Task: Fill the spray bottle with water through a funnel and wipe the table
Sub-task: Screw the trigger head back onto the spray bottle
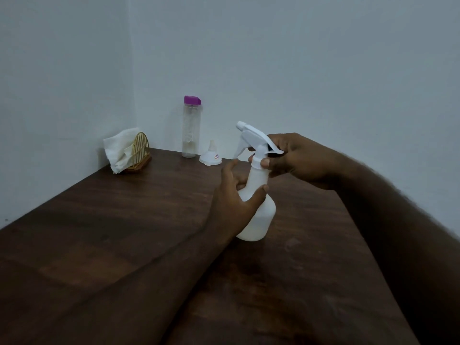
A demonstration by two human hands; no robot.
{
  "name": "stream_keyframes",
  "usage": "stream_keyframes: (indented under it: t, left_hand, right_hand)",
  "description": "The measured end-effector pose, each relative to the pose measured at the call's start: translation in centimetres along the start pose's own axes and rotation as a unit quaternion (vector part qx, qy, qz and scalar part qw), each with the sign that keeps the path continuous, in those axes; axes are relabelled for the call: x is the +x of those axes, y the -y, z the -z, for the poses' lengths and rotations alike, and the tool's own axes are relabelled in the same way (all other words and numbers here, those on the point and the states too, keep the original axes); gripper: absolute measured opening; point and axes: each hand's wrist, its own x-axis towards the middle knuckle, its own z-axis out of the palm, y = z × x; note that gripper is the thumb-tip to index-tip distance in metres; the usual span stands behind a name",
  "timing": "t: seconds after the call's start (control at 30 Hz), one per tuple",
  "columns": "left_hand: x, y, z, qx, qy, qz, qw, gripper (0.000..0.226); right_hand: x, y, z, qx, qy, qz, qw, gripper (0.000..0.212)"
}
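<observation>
Spray bottle (pixel 258 215) on table (pixel 124 220), centre; funnel (pixel 210 158) behind it, water bottle (pixel 191 128) just left, napkin holder (pixel 140 153) farther left.

**Setting:** corner of a plain domestic room, most likely a home; dim light.

**Evidence:**
- Dark brown wood-grain desk (pixel 124 232), fitted into the corner with its far edges against both walls.
- Plain pale blue-grey painted walls (pixel 298 58), meeting behind the desk.
- Arched gold wire napkin holder on a wooden base (pixel 141 151), at the desk's far left corner, holding crumpled white paper napkins (pixel 117 150).
- Tall clear plastic water bottle with a purple cap (pixel 191 130), upright near the rear wall.
- White plastic funnel (pixel 210 156), mouth down, just beside that bottle.
- White plastic spray bottle (pixel 258 215), household trigger type, mid-desk.

**Character:** everyday household goods, small in number.
</observation>
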Motion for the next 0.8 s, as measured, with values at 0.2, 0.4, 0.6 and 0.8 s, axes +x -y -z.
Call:
stream_keyframes:
  t: [0.2,0.4,0.6,0.8]
  left_hand:
    - [1.4,-1.0,-0.4,0.003,-0.059,0.005,0.998,0.092]
    - [1.8,-1.7,-0.7,0.027,-0.114,0.014,0.993,0.096]
    - [2.6,-1.7,-0.9,0.032,-0.058,0.001,0.998,0.093]
    - [2.4,-1.0,-1.2,0.055,-0.095,-0.019,0.994,0.093]
  right_hand:
    - [0.3,0.1,0.4,0.030,0.028,-0.023,0.999,0.036]
    - [0.4,0.4,0.4,0.022,0.035,-0.040,0.998,0.036]
    - [0.5,0.7,0.1,-0.003,0.032,-0.037,0.999,0.028]
    - [0.7,0.7,-0.9,-0.080,-0.044,-0.004,0.996,0.029]
